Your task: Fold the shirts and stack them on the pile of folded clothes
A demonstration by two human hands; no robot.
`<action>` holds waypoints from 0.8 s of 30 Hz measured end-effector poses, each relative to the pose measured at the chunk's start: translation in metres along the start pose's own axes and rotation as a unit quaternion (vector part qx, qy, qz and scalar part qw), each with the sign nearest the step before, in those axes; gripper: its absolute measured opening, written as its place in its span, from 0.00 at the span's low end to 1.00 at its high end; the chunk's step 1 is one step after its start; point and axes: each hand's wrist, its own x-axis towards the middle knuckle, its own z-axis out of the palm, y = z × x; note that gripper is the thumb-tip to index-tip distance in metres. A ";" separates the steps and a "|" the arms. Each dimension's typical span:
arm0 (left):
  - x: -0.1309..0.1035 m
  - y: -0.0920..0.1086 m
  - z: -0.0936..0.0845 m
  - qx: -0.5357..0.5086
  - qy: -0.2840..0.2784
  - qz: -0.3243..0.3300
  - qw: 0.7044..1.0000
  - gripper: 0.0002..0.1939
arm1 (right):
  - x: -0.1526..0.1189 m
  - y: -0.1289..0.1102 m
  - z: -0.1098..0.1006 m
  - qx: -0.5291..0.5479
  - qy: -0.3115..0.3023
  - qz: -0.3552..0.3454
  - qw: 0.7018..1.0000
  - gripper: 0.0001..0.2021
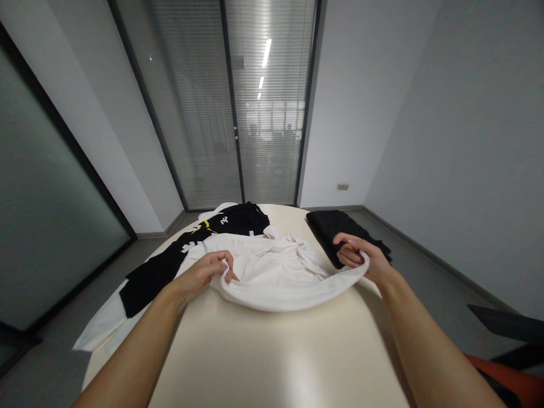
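A white garment (272,266) lies crumpled across the table, its near edge stretched between my two hands and sagging in the middle. My left hand (212,267) pinches that edge at its left end. On the other side my right hand (361,258) is closed round the right end, lifted a little off the table. The garment's far part lies bunched on the table, and its exact kind is hard to make out. Just beyond my right hand is a folded black cloth item (335,226), partly covered by the hand.
Black clothing with white and yellow prints (170,258) is spread along the table's left side, with a white sleeve-like piece (104,326) hanging near the edge. The cream table (272,351) has rounded ends. An orange and black chair (505,374) stands at the right. Glass doors (272,158) are behind.
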 end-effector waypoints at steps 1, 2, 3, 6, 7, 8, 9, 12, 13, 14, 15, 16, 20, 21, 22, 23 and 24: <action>0.003 -0.001 0.000 -0.019 0.059 0.012 0.998 0.09 | 0.002 0.000 0.001 -0.006 0.018 -0.003 1.000 0.18; 0.007 -0.002 -0.001 -0.036 0.120 0.027 0.992 0.10 | 0.004 0.001 0.003 -0.010 0.044 -0.009 0.999 0.18; 0.010 -0.003 -0.002 -0.052 0.180 0.043 0.981 0.12 | 0.007 0.003 0.003 -0.013 0.077 -0.020 0.997 0.18; 0.019 -0.005 -0.008 -0.090 0.323 0.085 0.938 0.15 | 0.018 0.008 0.001 -0.023 0.202 -0.076 0.976 0.19; 0.021 -0.006 -0.011 -0.101 0.353 0.098 0.925 0.16 | 0.021 0.010 -0.001 -0.024 0.240 -0.100 0.965 0.19; 0.022 -0.006 -0.013 -0.113 0.372 0.111 0.915 0.16 | 0.023 0.011 -0.003 -0.023 0.269 -0.123 0.955 0.20; 0.021 -0.006 -0.015 -0.125 0.377 0.123 0.909 0.16 | 0.025 0.011 -0.005 -0.019 0.288 -0.141 0.947 0.20; 0.013 -0.004 -0.019 -0.151 0.310 0.139 0.928 0.13 | 0.021 0.008 -0.010 0.002 0.266 -0.157 0.951 0.19; 0.009 -0.003 -0.019 -0.152 0.260 0.130 0.945 0.11 | 0.017 0.006 -0.011 0.006 0.235 -0.149 0.961 0.18; 0.005 -0.002 -0.020 -0.147 0.200 0.113 0.962 0.10 | 0.013 0.004 -0.012 0.006 0.195 -0.135 0.971 0.17; 0.001 -0.002 -0.020 -0.136 0.135 0.093 0.977 0.10 | 0.009 0.002 -0.013 0.001 0.150 -0.116 0.982 0.17; -0.003 -0.002 -0.020 -0.122 0.071 0.069 0.988 0.11 | 0.004 0.000 -0.014 -0.006 0.105 -0.093 0.990 0.17; -0.011 -0.002 -0.013 -0.059 -0.113 -0.031 0.991 0.13 | -0.008 -0.004 -0.019 -0.045 -0.054 0.008 0.997 0.20; -0.012 -0.001 -0.010 -0.040 -0.144 -0.057 0.987 0.14 | -0.010 -0.004 -0.021 -0.056 -0.085 0.036 0.994 0.22; -0.013 0.000 -0.007 -0.018 -0.173 -0.082 0.981 0.15 | -0.011 -0.004 -0.023 -0.070 -0.110 0.063 0.989 0.24; -0.013 0.001 -0.004 0.005 -0.200 -0.103 0.974 0.16 | -0.012 -0.004 -0.024 -0.088 -0.131 0.085 0.984 0.26; -0.013 0.003 0.000 0.029 -0.224 -0.123 0.966 0.16 | -0.012 -0.004 -0.024 -0.108 -0.145 0.099 0.978 0.27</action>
